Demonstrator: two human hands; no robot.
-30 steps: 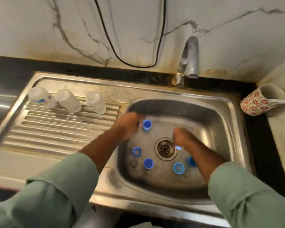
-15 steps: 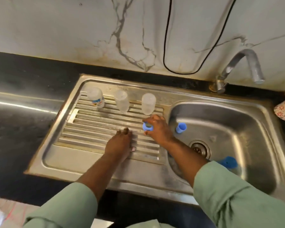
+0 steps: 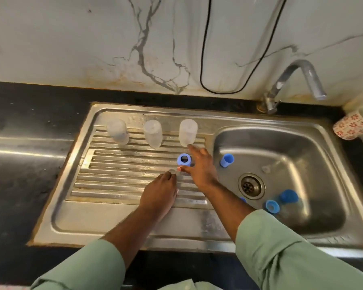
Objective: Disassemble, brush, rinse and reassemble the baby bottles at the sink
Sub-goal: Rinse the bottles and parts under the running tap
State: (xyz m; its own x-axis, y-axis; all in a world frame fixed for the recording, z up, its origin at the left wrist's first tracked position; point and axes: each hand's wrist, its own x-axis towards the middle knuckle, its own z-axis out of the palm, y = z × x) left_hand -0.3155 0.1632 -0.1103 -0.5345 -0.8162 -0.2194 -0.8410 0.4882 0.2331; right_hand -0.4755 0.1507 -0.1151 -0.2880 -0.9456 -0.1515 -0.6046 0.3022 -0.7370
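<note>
While the blue ring (image 3: 184,159) sat on the drainboard (image 3: 122,176) below three upturned bottles (image 3: 188,132), right hand (image 3: 199,166) was spread beside it; left hand (image 3: 160,192) seemingly pinched something clear. Best set parts flat, spaced.

3 clear bottles (image 3: 152,133) stand inverted in a row on the drainboard; a blue ring (image 3: 184,159) lies just before them; blue caps (image 3: 226,160) sit in the basin.
</note>
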